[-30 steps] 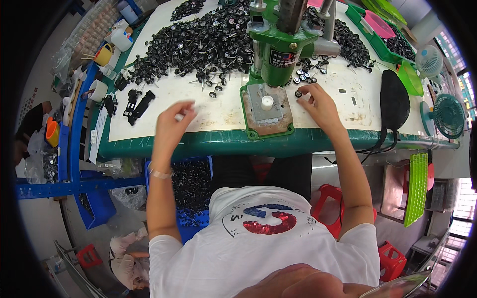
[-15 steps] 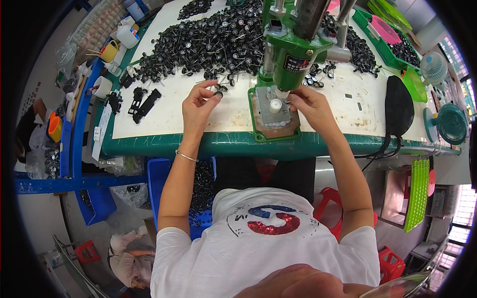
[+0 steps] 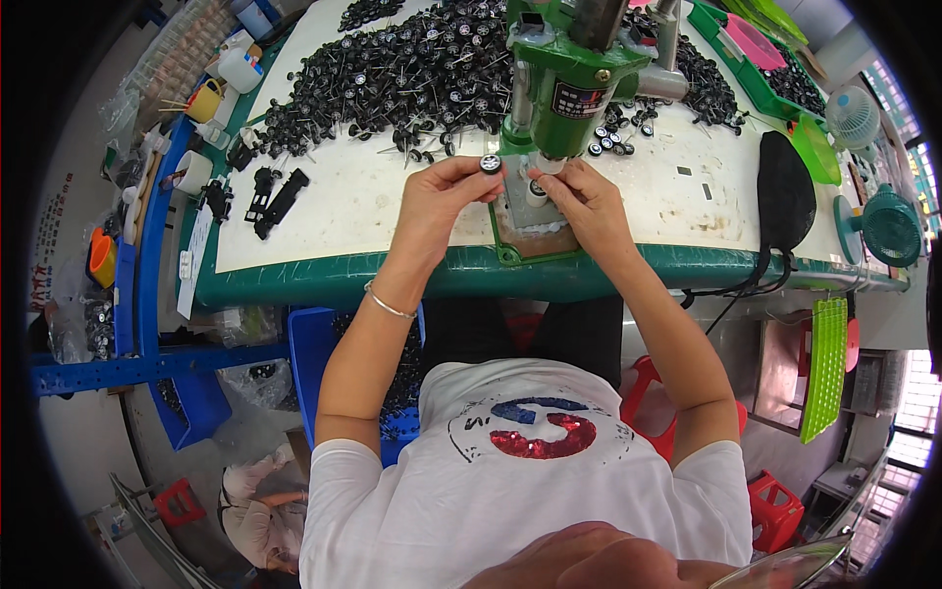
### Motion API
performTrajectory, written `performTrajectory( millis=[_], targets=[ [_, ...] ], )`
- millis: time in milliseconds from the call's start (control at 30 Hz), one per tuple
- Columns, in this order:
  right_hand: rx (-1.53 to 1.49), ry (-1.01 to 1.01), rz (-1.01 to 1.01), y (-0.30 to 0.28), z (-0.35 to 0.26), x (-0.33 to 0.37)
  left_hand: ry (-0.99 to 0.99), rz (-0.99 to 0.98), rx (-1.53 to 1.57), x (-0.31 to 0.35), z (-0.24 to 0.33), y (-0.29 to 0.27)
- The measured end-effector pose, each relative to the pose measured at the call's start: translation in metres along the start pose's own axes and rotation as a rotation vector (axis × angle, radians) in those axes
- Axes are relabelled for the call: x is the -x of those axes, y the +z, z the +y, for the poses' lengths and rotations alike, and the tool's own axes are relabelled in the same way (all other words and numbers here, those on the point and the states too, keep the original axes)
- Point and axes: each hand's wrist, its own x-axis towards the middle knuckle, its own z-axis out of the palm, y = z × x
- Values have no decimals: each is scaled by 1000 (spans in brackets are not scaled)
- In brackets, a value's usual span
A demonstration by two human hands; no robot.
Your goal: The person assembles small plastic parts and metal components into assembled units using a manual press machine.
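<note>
My left hand [image 3: 439,204] pinches a small black toy wheel [image 3: 490,164] with a silvery hub, just left of the green bench press [image 3: 569,103]. My right hand [image 3: 595,208] is closed at the press, thumb and fingertips on another small black wheel [image 3: 537,187]. That second wheel sits at the top of the white round post [image 3: 536,199], under the press's white tip. Beneath both hands is the press's grey metal plate [image 3: 520,211], partly covered by my fingers. Whether an axle joins either wheel is hard to see.
A large heap of black wheels on thin axles [image 3: 412,79] spreads behind the press. Several loose wheels [image 3: 613,142] lie right of it. Black plastic chassis pieces [image 3: 282,203] rest at left, a black cloth bag [image 3: 787,196] and green fan [image 3: 891,239] at right.
My left hand has moved right to the press, bringing its wheel near. The right hand has shifted left, and a wheel now shows at the white post. The view has shifted slightly.
</note>
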Motion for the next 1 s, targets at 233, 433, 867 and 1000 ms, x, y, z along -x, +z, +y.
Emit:
performTrajectory(
  millis=[233, 433, 867, 1000],
  targets=[
    [-263, 248, 16, -27, -12, -9, 211, -50, -312, -3, -5, 26],
    [-253, 145, 188, -91, -41, -51, 246, -58, -279, -9, -12, 39],
    [-1257, 297, -329, -113, -172, -170, 270, -53, -225, -14, -13, 43],
    [-431, -231, 424, -73, -194, -138, 273, -67, -266, -15, -12, 42]
  ],
)
